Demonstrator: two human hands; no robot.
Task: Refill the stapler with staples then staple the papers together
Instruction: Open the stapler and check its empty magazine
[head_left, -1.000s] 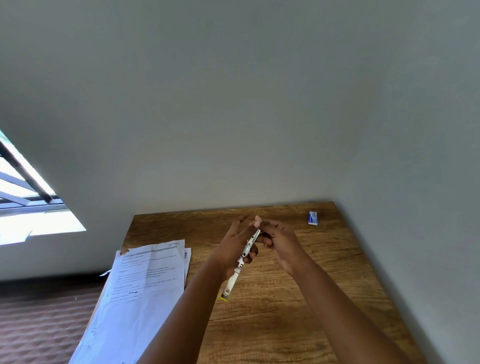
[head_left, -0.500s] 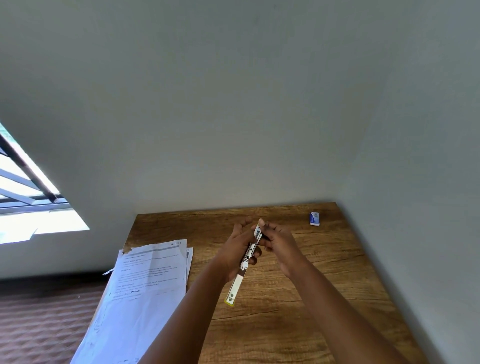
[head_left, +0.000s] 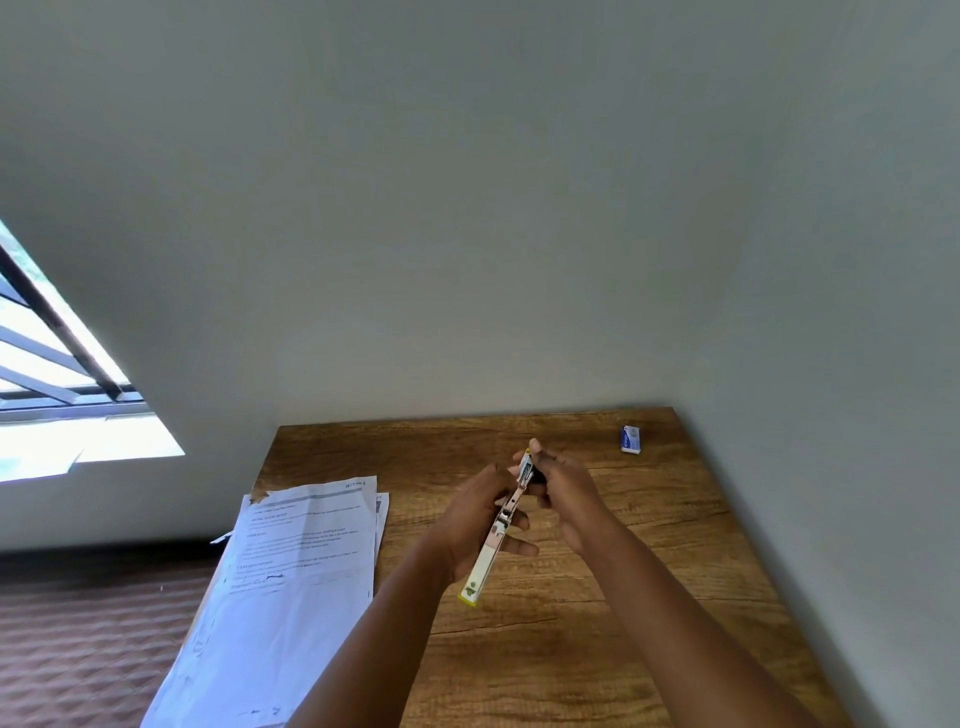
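Stapler (head_left: 498, 525) gripped by left hand (head_left: 470, 525), right hand (head_left: 563, 491) pinching its tip — papers (head_left: 291, 571) left, staple box (head_left: 630, 438) far right on desk (head_left: 649, 597).

The papers (head_left: 291, 566) lie on the bench's (head_left: 597, 649) left side, overhanging its left edge. A staple box (head_left: 630, 438) sits at the far right corner. Between them, above the bench, the left hand (head_left: 475, 519) and right hand (head_left: 563, 496) hold the stapler (head_left: 498, 530).
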